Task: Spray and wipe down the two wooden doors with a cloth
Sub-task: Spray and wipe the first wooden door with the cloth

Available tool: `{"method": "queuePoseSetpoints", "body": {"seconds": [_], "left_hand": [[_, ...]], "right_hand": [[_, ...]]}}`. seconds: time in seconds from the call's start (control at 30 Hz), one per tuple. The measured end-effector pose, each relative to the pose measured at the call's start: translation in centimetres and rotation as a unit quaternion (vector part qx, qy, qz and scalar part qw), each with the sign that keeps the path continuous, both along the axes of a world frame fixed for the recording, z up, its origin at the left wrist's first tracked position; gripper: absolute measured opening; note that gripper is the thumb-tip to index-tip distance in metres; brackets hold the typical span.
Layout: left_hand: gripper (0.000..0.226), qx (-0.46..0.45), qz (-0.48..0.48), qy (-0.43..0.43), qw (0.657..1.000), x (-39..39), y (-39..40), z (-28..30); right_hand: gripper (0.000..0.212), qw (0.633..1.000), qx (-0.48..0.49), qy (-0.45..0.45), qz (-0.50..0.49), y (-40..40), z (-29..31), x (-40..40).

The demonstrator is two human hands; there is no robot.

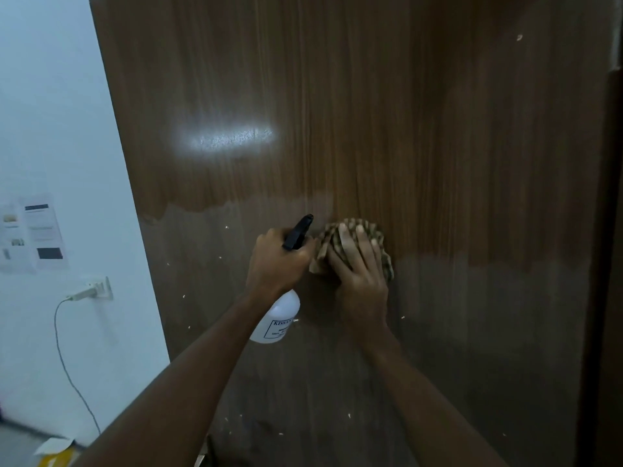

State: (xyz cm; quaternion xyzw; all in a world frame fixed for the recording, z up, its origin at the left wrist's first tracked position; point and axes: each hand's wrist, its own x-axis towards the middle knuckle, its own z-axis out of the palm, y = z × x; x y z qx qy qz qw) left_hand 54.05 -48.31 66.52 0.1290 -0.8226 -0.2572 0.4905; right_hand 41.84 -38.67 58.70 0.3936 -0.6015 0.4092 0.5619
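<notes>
Wood-grain door [371,112], brown laminate, fills most of the view; its left edge runs diagonally down beside a white wall [50,129], its right side meets a darker frame [603,264] cut off by the picture's border; upper part of the panel darker, lower part paler, with an uneven boundary running across at about hand height; bright glare patch on the upper left of the panel; small pale flecks scattered over the lower half.

Left hand [279,261]: fingers curled round the neck of a spray bottle [278,318], black nozzle pointing up toward the door; white body hangs below the hand, just in front of the panel; label partly hidden, only "KISS" readable, smaller lines too blurred.

Right hand [359,267]: fingers spread flat, pressing a checked brown cloth [350,230] against the door, right beside the nozzle; cloth bunched, mostly covered by the hand.

Wall items: printed sheets [32,234], text illegible; socket with plug [96,289] and a cable trailing to the floor; yellow-and-white object [55,451] at the bottom left, cut off, unidentifiable.
</notes>
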Motion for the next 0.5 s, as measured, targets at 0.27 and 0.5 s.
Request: {"method": "queuePoseSetpoints", "body": {"seconds": [0.27, 0.5], "left_hand": [[0.044, -0.004, 0.006, -0.008, 1.000, 1.4, -2.2, 0.9], [0.039, 0.032, -0.036, -0.004, 0.999, 2.9, -3.3, 0.1]], "right_hand": [[0.046, 0.997, -0.057, -0.048, -0.012, -3.4, 9.5, 0.4], [0.043, 0.999, -0.013, -0.052, 0.003, -3.4, 0.1, 2.6]]}}
